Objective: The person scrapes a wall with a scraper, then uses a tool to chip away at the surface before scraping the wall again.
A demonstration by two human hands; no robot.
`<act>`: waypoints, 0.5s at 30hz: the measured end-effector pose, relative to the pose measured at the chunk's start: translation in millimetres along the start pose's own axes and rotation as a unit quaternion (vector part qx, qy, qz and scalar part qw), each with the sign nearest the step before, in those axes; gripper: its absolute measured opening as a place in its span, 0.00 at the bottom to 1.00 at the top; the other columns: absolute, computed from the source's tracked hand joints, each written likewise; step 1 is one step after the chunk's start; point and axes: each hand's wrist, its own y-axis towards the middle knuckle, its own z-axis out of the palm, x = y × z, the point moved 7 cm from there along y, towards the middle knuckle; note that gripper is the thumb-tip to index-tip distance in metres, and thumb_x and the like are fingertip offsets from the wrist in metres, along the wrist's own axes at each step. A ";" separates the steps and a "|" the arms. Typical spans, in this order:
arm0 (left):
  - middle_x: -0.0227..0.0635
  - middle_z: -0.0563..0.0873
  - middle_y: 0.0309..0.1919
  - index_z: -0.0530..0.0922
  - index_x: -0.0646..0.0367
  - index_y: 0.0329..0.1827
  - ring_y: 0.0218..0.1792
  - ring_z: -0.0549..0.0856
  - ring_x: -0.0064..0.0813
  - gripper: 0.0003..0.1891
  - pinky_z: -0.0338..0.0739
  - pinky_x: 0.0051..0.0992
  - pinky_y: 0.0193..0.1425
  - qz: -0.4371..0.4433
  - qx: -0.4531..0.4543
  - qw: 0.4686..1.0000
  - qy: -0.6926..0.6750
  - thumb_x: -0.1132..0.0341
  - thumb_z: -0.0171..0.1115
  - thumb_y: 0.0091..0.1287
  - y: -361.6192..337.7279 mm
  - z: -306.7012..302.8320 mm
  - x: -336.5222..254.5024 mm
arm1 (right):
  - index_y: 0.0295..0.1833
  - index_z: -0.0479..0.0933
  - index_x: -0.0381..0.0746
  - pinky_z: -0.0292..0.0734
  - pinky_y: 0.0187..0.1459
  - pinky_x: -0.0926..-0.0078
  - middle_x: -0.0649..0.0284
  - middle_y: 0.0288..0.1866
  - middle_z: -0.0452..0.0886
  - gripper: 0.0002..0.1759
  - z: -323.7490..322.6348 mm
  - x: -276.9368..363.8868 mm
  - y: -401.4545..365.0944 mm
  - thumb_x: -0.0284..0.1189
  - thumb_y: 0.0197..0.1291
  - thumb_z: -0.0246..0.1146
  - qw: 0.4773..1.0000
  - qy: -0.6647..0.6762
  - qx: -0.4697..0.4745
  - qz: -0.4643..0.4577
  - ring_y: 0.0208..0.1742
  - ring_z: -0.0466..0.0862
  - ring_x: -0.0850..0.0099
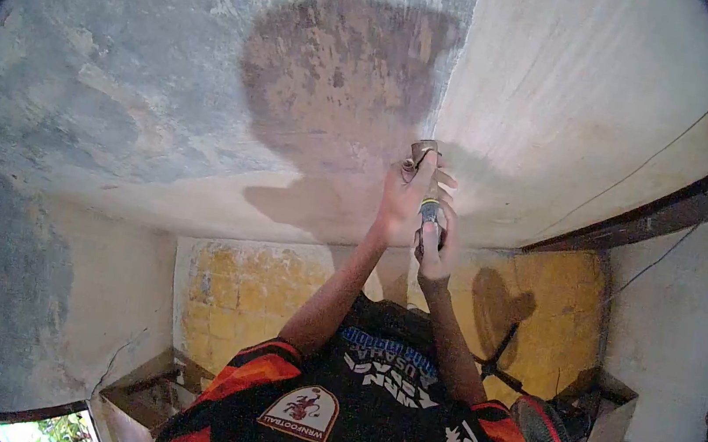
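Hands met on one slim tool [429, 210] held up against the surface overhead. The left hand [403, 199] sat higher, closed round the upper part of the shaft, with a couple of fingers lying loosely out to the side rather than tightly curled. The right hand [436, 251] sat just below it, touching it, fist wrapped fully round the lower handle. The tool's small dark head reached the overhead surface at the lower edge of a large brown damp patch [345, 79], close to where that patch met the pale plaster [582, 90]; what kind of head it was could not be made out. Left of the patch the surface was mottled grey-blue [107, 76]. A thin wire [643, 168] ran across the pale plaster toward a dark beam [646, 220]. Both bare forearms ran up from a black and orange jersey [365, 417] with a badge on it. Beyond them stood a worn yellow wall [247, 296], and a fan with a red rim [544, 439] stood low on the right, its shadow thrown on the wall behind.
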 end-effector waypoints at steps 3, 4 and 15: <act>0.36 0.84 0.23 0.79 0.63 0.42 0.21 0.83 0.22 0.14 0.77 0.24 0.24 0.013 -0.011 1.000 0.016 0.59 0.55 0.75 5.0 -5.0 3.3 | 0.61 0.70 0.33 0.71 0.33 0.81 0.64 0.38 0.78 0.20 0.0 -8.5 0.9 0.31 0.68 0.57 1.000 0.010 -0.009 -0.015 0.30 0.76 0.79; 0.35 0.83 0.22 0.79 0.63 0.41 0.20 0.82 0.22 0.14 0.76 0.25 0.24 0.014 -0.020 0.999 0.027 0.59 0.55 0.75 5.1 -7.8 6.3 | 0.61 0.70 0.33 0.71 0.33 0.81 0.64 0.37 0.78 0.20 0.7 -11.5 -0.4 0.32 0.68 0.56 0.999 0.039 0.002 0.005 0.30 0.76 0.79; 0.28 0.77 0.16 0.77 0.62 0.30 0.16 0.75 0.17 0.15 0.67 0.22 0.19 0.003 -0.085 0.996 0.038 0.62 0.56 0.74 6.0 -9.8 3.7 | 0.66 0.68 0.34 0.69 0.33 0.82 0.63 0.46 0.79 0.24 15.5 2.2 6.7 0.37 0.71 0.53 0.996 0.093 0.006 -0.014 0.31 0.73 0.83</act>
